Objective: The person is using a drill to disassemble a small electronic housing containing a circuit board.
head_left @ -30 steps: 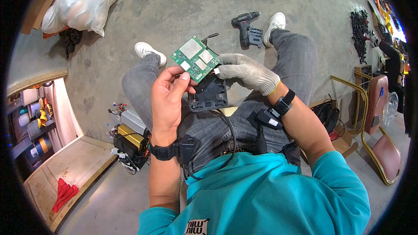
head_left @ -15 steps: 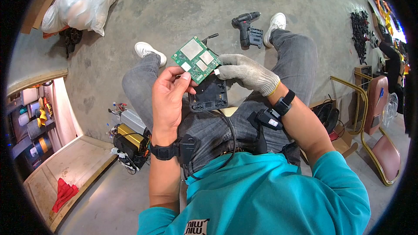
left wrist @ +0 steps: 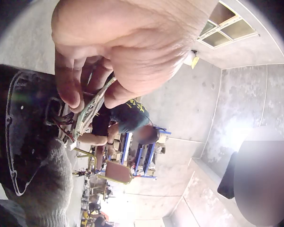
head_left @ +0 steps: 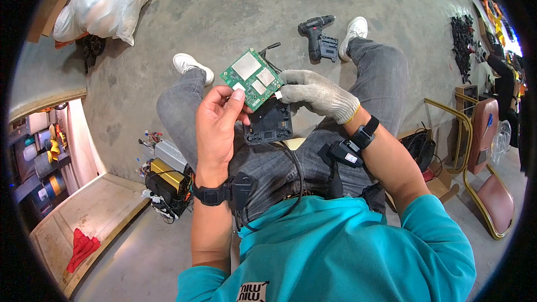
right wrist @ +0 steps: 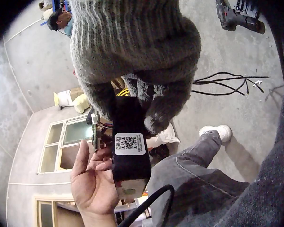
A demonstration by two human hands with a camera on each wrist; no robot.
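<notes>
My bare left hand (head_left: 215, 126) pinches a green circuit board (head_left: 262, 90) at its near left corner, thumb on top and fingers beneath. Several silver metal shields cover the board's upper face. Just below it is a black plastic housing (head_left: 268, 128), open side up, gripped at its far right by my gloved right hand (head_left: 320, 95). Thin wires (left wrist: 64, 124) run between board and housing in the left wrist view. A white connector (head_left: 278, 95) shows beside the gloved fingertips. In the right wrist view, the housing's side carries a QR-code label (right wrist: 129, 144).
A cordless drill (head_left: 317, 36) lies on the concrete floor between my feet. To the left sit a gold and silver metal device (head_left: 168, 170) and a wooden board (head_left: 84, 218) bearing a red cloth (head_left: 84, 249). A chair (head_left: 485, 134) stands at the right, a white sack (head_left: 106, 5) far left.
The circuit board has tilted slightly, and my left thumb now overlaps its small white square. My right hand and the housing have hardly moved.
</notes>
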